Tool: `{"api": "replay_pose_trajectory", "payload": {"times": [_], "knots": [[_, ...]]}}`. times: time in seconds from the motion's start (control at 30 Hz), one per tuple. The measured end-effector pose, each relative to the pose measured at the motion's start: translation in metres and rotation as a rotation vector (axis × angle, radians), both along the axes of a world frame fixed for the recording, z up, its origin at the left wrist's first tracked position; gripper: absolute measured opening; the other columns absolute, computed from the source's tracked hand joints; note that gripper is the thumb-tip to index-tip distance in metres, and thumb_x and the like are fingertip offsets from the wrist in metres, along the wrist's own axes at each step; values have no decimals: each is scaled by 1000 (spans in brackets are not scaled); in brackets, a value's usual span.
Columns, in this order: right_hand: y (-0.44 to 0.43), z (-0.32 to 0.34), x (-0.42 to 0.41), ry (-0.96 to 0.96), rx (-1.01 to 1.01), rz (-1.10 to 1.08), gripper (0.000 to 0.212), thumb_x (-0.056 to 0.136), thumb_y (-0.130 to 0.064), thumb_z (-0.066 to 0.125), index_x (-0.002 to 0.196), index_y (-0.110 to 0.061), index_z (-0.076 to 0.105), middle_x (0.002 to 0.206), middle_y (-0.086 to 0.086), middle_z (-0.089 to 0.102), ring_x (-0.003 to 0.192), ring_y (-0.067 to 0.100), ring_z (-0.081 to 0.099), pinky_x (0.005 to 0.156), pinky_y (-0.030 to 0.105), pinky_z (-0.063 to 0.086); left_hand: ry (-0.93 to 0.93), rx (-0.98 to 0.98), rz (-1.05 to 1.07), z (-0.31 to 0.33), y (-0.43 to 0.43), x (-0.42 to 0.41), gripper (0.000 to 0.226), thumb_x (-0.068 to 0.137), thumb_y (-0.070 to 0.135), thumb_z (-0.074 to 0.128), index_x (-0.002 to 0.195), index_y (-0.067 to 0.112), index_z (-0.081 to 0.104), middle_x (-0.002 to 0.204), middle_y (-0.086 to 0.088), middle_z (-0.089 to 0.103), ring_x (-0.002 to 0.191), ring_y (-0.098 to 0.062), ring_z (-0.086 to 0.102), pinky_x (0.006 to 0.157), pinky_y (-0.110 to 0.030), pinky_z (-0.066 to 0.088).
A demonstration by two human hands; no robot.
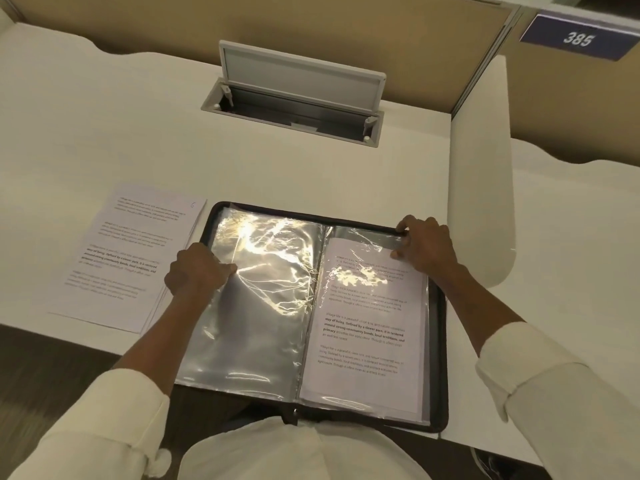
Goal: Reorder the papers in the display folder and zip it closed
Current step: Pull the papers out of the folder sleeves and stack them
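Observation:
A black zip display folder [437,327] lies open on the white desk in front of me. Its left side shows an empty, shiny plastic sleeve [263,306]. The right sleeve holds a printed sheet [367,327]. My left hand [195,271] rests curled on the left sleeve near its outer edge. My right hand [424,245] sits at the folder's top right corner, fingers curled over the sleeve's upper edge and pinching the top of the printed sheet. A stack of loose printed papers [128,258] lies on the desk left of the folder.
An open grey cable hatch [294,95] is set into the desk behind the folder. A white rounded divider panel [481,174] stands at the right. The desk's front edge runs under the folder, which overhangs toward my lap.

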State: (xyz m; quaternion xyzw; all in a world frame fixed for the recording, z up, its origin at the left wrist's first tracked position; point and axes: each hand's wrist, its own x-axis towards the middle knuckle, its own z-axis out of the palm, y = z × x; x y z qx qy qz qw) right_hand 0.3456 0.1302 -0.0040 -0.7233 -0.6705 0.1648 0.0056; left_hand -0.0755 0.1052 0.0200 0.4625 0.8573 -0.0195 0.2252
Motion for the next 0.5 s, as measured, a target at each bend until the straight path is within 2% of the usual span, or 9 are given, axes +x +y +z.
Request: {"api": "replay_pose_trajectory", "payload": {"times": [0.1, 0.17, 0.23, 0.33, 0.43, 0.5], "knots": [[2, 2, 1, -18, 32, 43, 34, 80, -32, 89, 106, -23, 67, 97, -4, 72, 106, 25, 56, 93, 41, 34, 44, 18, -15, 0, -4, 3, 56, 81, 56, 87, 104, 8, 70, 87, -8, 59, 95, -38, 71, 74, -39, 47], [2, 5, 2, 6, 63, 70, 19, 83, -23, 84, 92, -25, 67, 82, -14, 68, 100, 22, 58, 89, 39, 32, 80, 39, -25, 1, -7, 6, 57, 82, 55, 87, 105, 7, 68, 87, -10, 61, 93, -38, 71, 73, -39, 49], [5, 14, 1, 17, 27, 111, 16, 84, -18, 81, 82, -28, 69, 74, -20, 66, 96, 19, 62, 92, 39, 36, 167, 77, -77, 4, -11, 13, 63, 83, 49, 88, 119, 3, 62, 102, -16, 68, 99, -39, 70, 75, -42, 52], [11, 36, -2, 62, -98, 163, 13, 81, -28, 88, 84, -27, 76, 82, -17, 70, 90, 14, 67, 97, 42, 48, 334, 184, -206, 9, -15, 31, 69, 86, 42, 85, 131, 0, 53, 122, -21, 62, 111, -37, 63, 85, -47, 55], [16, 59, -9, 211, -188, 166, 12, 80, -27, 90, 84, -26, 79, 77, -10, 73, 82, 12, 69, 79, 31, 54, 194, 305, -279, 20, -14, 63, 51, 95, 46, 74, 124, 5, 62, 123, -15, 64, 116, -31, 60, 84, -44, 54], [20, 73, -15, 297, -256, 183, 9, 82, -28, 89, 83, -27, 80, 71, -8, 75, 79, 9, 69, 71, 25, 51, 30, 315, -313, 28, -14, 90, 39, 99, 51, 69, 106, 13, 71, 110, -5, 70, 105, -23, 65, 79, -38, 52]]}}
